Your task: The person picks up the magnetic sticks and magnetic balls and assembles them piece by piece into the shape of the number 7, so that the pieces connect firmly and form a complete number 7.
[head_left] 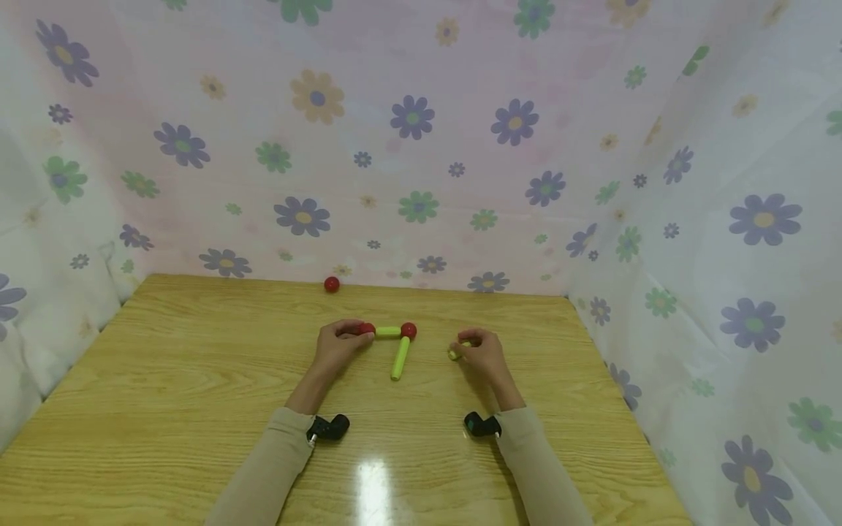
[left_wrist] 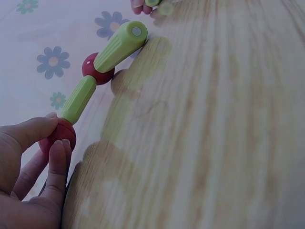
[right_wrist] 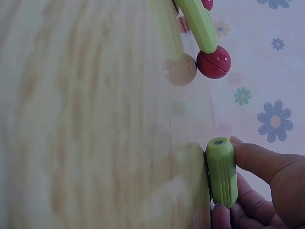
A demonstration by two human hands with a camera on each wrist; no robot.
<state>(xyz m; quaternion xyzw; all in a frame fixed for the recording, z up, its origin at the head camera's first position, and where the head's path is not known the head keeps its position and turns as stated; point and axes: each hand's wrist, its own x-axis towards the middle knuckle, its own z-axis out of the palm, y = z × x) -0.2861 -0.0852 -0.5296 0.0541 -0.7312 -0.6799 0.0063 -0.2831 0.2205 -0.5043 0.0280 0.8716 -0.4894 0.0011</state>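
Red and green on the bench (head_left: 197, 358): narrowly pinches end ball (left_wrist: 60, 133) of ball-and-rod chain (head_left: 408, 331) in left hand's grip (head_left: 338, 345), loose rod (right_wrist: 222, 172) likewise in right hand's grip (head_left: 484, 353).

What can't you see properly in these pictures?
- Head view: most of the green stick in the right hand; that hand covers it.
- Left wrist view: part of the pinched red ball; the left hand covers it.
- Right wrist view: the rest of the topmost red piece; the top edge cuts it off.
- Head view: any seam on the far red ball; too small.
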